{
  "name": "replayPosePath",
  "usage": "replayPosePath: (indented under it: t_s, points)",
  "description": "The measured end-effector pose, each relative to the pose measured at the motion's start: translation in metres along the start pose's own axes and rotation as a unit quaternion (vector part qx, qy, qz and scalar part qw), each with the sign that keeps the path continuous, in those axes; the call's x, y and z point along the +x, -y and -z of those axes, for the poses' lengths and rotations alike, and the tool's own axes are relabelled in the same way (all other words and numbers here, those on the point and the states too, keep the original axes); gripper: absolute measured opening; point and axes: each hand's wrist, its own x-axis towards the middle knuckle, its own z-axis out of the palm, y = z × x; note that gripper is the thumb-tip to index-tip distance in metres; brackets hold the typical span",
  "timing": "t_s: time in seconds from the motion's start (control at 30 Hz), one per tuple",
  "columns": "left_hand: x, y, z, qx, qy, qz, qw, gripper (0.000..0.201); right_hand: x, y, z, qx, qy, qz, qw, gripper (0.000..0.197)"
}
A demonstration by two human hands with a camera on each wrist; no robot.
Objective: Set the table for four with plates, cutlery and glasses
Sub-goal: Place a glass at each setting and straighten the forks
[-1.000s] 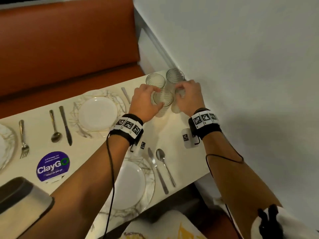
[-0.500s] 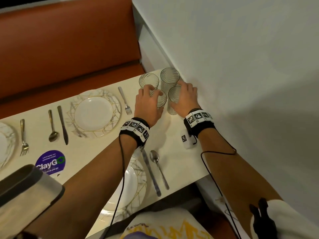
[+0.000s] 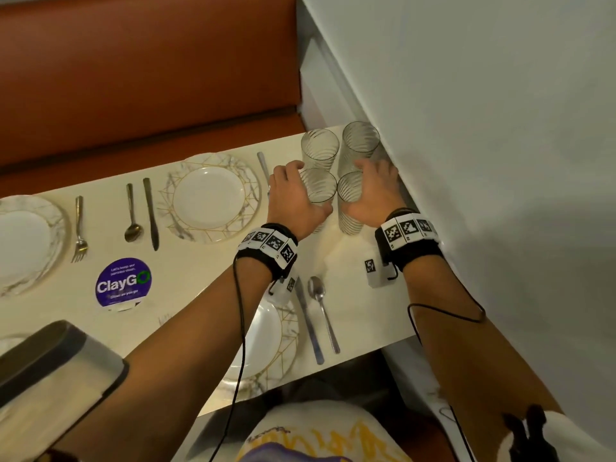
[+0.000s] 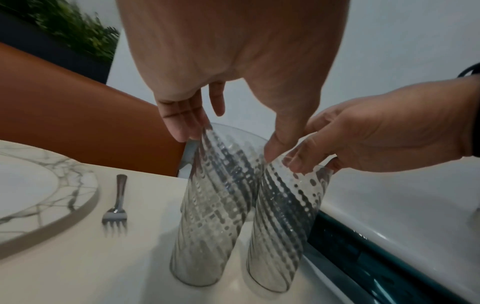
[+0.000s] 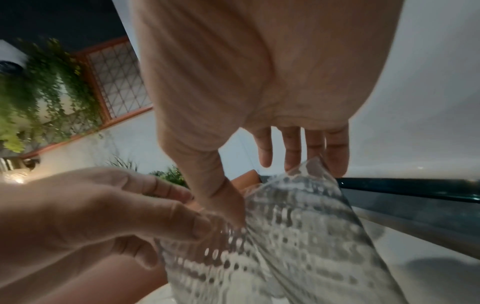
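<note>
Four clear ribbed glasses stand in a square at the table's far right corner, by the wall. My left hand (image 3: 296,195) holds the near-left glass (image 3: 321,191) at its rim, fingers on its left side and thumb on its near side. My right hand (image 3: 373,191) holds the near-right glass (image 3: 348,208) the same way, thumb on the left and fingers behind the rim. Both held glasses (image 4: 213,205) (image 5: 298,236) stand upright on the table, touching each other. The two far glasses (image 3: 320,145) (image 3: 361,138) stand free behind them.
A marbled plate (image 3: 208,198) lies at the far side, with a knife (image 3: 150,211), spoon (image 3: 132,215) and fork (image 3: 79,228) to its left. Another fork (image 3: 263,165) lies beside my left hand. A near plate (image 3: 266,335), knife (image 3: 308,321) and spoon (image 3: 321,308) lie under my left forearm. The white wall (image 3: 466,161) is close on the right.
A second ago both hands were bunched tightly over the two near glasses. Now the glasses stand side by side on the table and the fingers of both hands are spread wider.
</note>
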Motion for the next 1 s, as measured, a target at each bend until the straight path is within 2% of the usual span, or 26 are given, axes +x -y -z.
replayPosePath:
  t_s: [0.13,0.33,0.6,0.73,0.87,1.0]
  points:
    - [-0.015,0.025,0.039,-0.062,-0.007,0.042,0.997,0.103,-0.004,0.048,0.000,-0.037,0.039,0.025,0.998,0.092]
    - [-0.046,0.103,0.124,-0.054,-0.038,0.081,0.995,0.107,-0.029,0.161,-0.034,-0.065,0.076,0.080,0.992,0.090]
    - [-0.119,0.263,0.262,-0.045,-0.106,0.166,0.979,0.089,-0.096,0.332,-0.143,-0.016,0.126,0.165,0.978,0.083]
    - [-0.161,0.347,0.325,-0.050,-0.130,0.222,0.965,0.092,-0.130,0.409,-0.202,-0.017,0.162,0.201,0.966,0.085]
    - [-0.190,0.407,0.369,-0.072,-0.162,0.255,0.951,0.095,-0.156,0.457,-0.246,-0.030,0.187,0.225,0.956,0.086]
    - [-0.208,0.444,0.392,-0.081,-0.173,0.281,0.941,0.096,-0.171,0.483,-0.271,-0.048,0.202,0.235,0.949,0.086]
